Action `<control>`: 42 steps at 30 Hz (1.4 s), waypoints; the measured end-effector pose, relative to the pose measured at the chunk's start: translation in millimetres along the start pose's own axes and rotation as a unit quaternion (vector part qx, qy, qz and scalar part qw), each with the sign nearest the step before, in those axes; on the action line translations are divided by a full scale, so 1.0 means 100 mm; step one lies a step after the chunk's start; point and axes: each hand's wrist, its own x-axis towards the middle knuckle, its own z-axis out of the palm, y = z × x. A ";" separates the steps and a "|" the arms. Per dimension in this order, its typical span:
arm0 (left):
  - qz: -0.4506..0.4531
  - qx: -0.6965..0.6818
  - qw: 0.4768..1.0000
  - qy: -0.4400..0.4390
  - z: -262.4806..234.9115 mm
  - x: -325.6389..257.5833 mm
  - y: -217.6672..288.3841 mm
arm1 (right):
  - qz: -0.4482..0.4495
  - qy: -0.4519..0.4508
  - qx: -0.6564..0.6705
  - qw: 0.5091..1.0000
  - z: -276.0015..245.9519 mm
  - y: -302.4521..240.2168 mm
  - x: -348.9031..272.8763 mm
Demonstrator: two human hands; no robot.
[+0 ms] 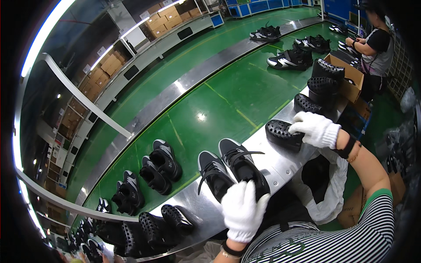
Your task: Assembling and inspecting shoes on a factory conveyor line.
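A pair of black-and-grey sneakers lies on the metal bench before me: the left sneaker (212,172) and the right sneaker (239,158), toes pointing away, straps loose. My left hand (244,210), in a white knit glove, rests at their heels. Its fingers lie stretched forward and the thumb stands apart, though the fingertips are partly hidden. Farther right, my right hand (316,129), also gloved, has its fingers curled over the edge of a black perforated shoe form (283,133). Behind that form stand another form (306,104) and stacked forms (323,83).
More perforated forms (175,219) stand at the lower left. Paired sneakers (161,166) sit along a green conveyor belt (206,105); others (291,59) lie farther up. A cardboard box (353,79) is beside a co-worker (377,48). A white bag (337,188) hangs by the bench.
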 end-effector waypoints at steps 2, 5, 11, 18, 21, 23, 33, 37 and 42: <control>0.006 0.051 0.996 -0.076 0.22 0.02 -0.02 | -0.017 -0.089 -0.047 0.995 0.17 0.09 0.08; -0.029 0.091 0.991 -0.096 0.30 -0.08 -0.09 | -0.032 -0.132 -0.072 0.988 0.30 0.14 0.13; -0.018 0.097 0.992 -0.073 0.29 -0.10 -0.11 | -0.093 -0.118 -0.099 0.984 0.26 0.18 0.11; -0.048 -0.074 0.996 -0.025 0.10 -0.03 -0.09 | -0.082 -0.008 -0.155 0.985 -0.11 0.02 0.09; -0.162 -0.239 0.956 0.051 -0.10 -0.09 -0.06 | -0.164 0.220 -0.048 0.960 -0.46 -0.49 -0.02; -0.254 -0.556 0.787 0.081 -0.12 -0.06 -0.13 | -0.223 0.125 0.094 0.962 -0.38 -0.81 -0.02; -0.365 -0.682 0.591 0.229 -0.05 0.11 -0.02 | -0.089 0.122 0.451 0.880 0.45 -1.55 -0.19; -0.356 -0.635 0.659 0.191 0.05 0.22 0.11 | -0.030 0.151 0.569 0.808 0.61 -1.64 -0.13; -0.308 -0.403 0.857 0.091 -0.06 0.21 -0.28 | 0.158 0.242 0.517 0.806 0.27 -1.33 -0.20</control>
